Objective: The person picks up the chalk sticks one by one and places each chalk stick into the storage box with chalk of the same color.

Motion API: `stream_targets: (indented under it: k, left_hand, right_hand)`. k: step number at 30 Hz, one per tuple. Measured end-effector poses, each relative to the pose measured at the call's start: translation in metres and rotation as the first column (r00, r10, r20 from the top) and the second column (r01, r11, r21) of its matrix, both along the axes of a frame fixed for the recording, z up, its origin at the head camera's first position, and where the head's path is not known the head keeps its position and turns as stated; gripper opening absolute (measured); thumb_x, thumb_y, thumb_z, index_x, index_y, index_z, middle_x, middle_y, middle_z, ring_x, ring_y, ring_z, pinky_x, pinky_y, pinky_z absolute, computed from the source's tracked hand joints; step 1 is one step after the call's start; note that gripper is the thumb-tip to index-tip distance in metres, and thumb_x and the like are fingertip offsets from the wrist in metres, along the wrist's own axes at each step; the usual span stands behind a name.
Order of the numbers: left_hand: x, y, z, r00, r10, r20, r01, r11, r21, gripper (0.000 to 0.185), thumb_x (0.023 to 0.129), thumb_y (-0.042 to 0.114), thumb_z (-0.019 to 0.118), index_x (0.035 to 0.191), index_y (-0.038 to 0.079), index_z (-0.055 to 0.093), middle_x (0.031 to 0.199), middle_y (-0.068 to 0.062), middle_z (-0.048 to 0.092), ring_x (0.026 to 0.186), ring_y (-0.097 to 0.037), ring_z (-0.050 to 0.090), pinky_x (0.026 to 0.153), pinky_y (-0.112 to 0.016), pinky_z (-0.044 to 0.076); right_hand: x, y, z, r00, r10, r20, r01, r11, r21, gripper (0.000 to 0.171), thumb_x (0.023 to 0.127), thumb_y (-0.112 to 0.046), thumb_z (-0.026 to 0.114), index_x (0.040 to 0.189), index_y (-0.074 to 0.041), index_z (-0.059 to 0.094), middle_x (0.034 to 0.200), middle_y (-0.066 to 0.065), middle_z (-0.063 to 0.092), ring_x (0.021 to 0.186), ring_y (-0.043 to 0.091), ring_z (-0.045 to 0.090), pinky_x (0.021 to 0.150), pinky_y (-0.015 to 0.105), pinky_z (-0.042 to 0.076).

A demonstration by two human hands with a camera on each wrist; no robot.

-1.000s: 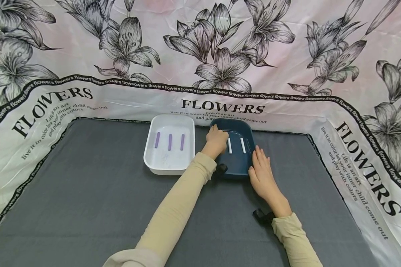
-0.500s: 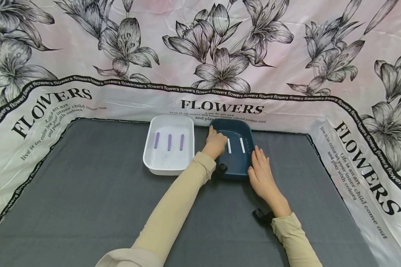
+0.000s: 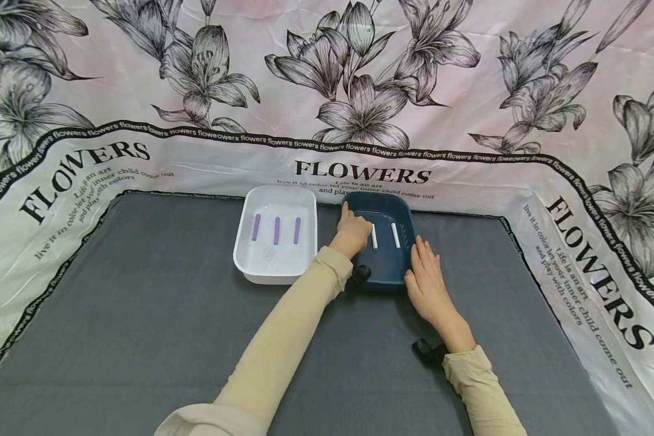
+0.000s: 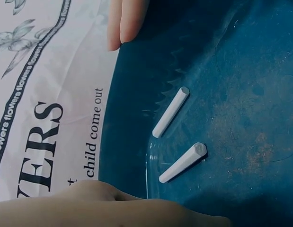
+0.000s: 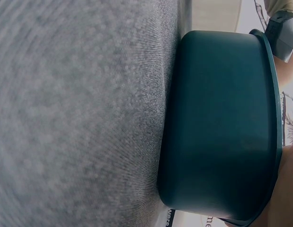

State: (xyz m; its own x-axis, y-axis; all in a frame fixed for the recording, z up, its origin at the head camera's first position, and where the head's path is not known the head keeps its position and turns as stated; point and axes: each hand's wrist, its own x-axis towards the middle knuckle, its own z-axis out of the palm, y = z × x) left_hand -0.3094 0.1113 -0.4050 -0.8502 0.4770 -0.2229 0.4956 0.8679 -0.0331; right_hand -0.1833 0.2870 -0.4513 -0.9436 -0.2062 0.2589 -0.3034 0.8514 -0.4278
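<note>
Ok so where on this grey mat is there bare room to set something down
The grey mat is bare left of the white tray, and again right of the right hand up to the flowered cloth. It is crowded at the back centre, where the left hand reaches into the blue tray.

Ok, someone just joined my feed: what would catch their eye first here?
Probably the two trays side by side at the far edge of the grey mat: a white tray holding three purple chalk sticks, and a dark blue tray holding white chalk sticks. The left hand reaches into the blue tray's left side, while the right hand lies flat against its right side. Behind, a loud flower-print cloth reads "FLOWERS".
</note>
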Motion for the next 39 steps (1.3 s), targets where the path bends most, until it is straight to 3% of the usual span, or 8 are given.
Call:
stream_targets:
  k: [9, 14, 18, 20, 23, 28, 32, 39]
  left_hand:
    - [-0.002, -0.004, -0.002, 0.999, -0.034, 0.001, 0.034, 0.999, -0.01, 0.039, 0.091, 0.028, 0.071, 0.129, 0.022, 0.065, 0.14, -0.007, 0.055, 0.144, -0.04, 0.029, 0.12, -0.055, -0.001]
    - [-0.005, -0.007, -0.002, 0.998, -0.056, 0.017, 0.054, 0.995, 0.084, 0.02, 0.09, 0.028, 0.07, 0.107, 0.018, 0.068, 0.138, -0.01, 0.055, 0.145, -0.044, 0.025, 0.12, -0.055, -0.001]
    - [-0.011, -0.01, -0.003, 0.997, -0.068, 0.029, 0.061, 0.978, 0.202, 0.008, 0.089, 0.02, 0.067, 0.096, 0.016, 0.065, 0.13, -0.009, 0.059, 0.141, -0.04, 0.033, 0.121, -0.054, 0.001]
    - [-0.014, -0.012, -0.003, 0.997, -0.075, 0.033, 0.064, 0.964, 0.258, 0.009, 0.089, 0.017, 0.066, 0.097, 0.014, 0.066, 0.126, -0.007, 0.061, 0.138, -0.037, 0.038, 0.121, -0.053, 0.003]
    - [-0.018, -0.016, -0.003, 0.996, -0.078, 0.045, 0.06, 0.947, 0.316, 0.025, 0.091, 0.022, 0.068, 0.113, 0.011, 0.068, 0.13, -0.007, 0.061, 0.135, -0.033, 0.042, 0.121, -0.052, 0.005]
    - [-0.018, -0.022, 0.003, 0.994, -0.082, 0.071, 0.05, 0.929, 0.366, 0.046, 0.095, 0.027, 0.066, 0.136, 0.007, 0.06, 0.144, -0.011, 0.053, 0.145, -0.035, 0.03, 0.122, -0.049, 0.004]
    - [-0.015, -0.026, 0.009, 0.995, -0.085, 0.06, 0.056, 0.925, 0.376, 0.048, 0.096, 0.026, 0.062, 0.14, 0.005, 0.056, 0.147, -0.014, 0.048, 0.149, -0.037, 0.017, 0.122, -0.048, 0.004]
    - [-0.004, -0.032, 0.016, 0.997, -0.064, -0.042, 0.074, 0.941, 0.33, 0.057, 0.098, 0.034, 0.06, 0.147, 0.008, 0.048, 0.15, -0.016, 0.043, 0.149, -0.037, 0.017, 0.122, -0.048, 0.009]
  right_hand:
    - [0.0, -0.003, 0.0, 1.0, -0.004, 0.012, 0.004, 1.0, 0.002, 0.056, 0.101, -0.007, 0.04, 0.149, 0.017, 0.023, 0.162, 0.026, 0.01, 0.151, 0.037, 0.002, 0.115, 0.066, 0.007]
    - [-0.002, -0.001, 0.0, 1.0, -0.009, 0.008, 0.009, 1.0, 0.005, 0.056, 0.101, -0.008, 0.04, 0.149, 0.017, 0.024, 0.162, 0.026, 0.01, 0.151, 0.038, 0.002, 0.116, 0.066, 0.005]
    - [-0.003, 0.0, -0.001, 1.0, -0.012, 0.011, 0.012, 1.0, -0.001, 0.056, 0.101, -0.008, 0.039, 0.149, 0.017, 0.023, 0.162, 0.026, 0.01, 0.151, 0.038, 0.001, 0.116, 0.065, 0.004]
    - [-0.003, 0.0, -0.001, 1.0, -0.014, 0.013, 0.014, 1.0, -0.002, 0.056, 0.101, -0.008, 0.039, 0.149, 0.017, 0.023, 0.162, 0.026, 0.01, 0.151, 0.038, 0.001, 0.115, 0.066, 0.004]
    - [-0.004, -0.001, -0.001, 1.0, -0.018, 0.018, 0.018, 1.0, -0.005, 0.056, 0.101, -0.008, 0.039, 0.149, 0.016, 0.024, 0.162, 0.026, 0.011, 0.151, 0.037, 0.002, 0.116, 0.066, 0.004]
    - [-0.007, -0.003, -0.002, 1.0, -0.014, 0.005, 0.014, 1.0, -0.009, 0.055, 0.101, -0.008, 0.04, 0.149, 0.016, 0.025, 0.162, 0.026, 0.012, 0.151, 0.037, 0.003, 0.116, 0.064, 0.003]
    - [-0.009, -0.001, -0.001, 1.0, -0.014, -0.027, 0.014, 1.0, 0.014, 0.055, 0.1, -0.009, 0.044, 0.148, 0.014, 0.03, 0.16, 0.027, 0.017, 0.15, 0.04, 0.009, 0.116, 0.066, 0.005]
    - [-0.011, 0.002, 0.005, 0.994, -0.032, -0.101, 0.035, 0.999, 0.023, 0.058, 0.094, -0.011, 0.055, 0.146, 0.01, 0.04, 0.153, 0.028, 0.034, 0.139, 0.046, 0.033, 0.117, 0.063, 0.005]
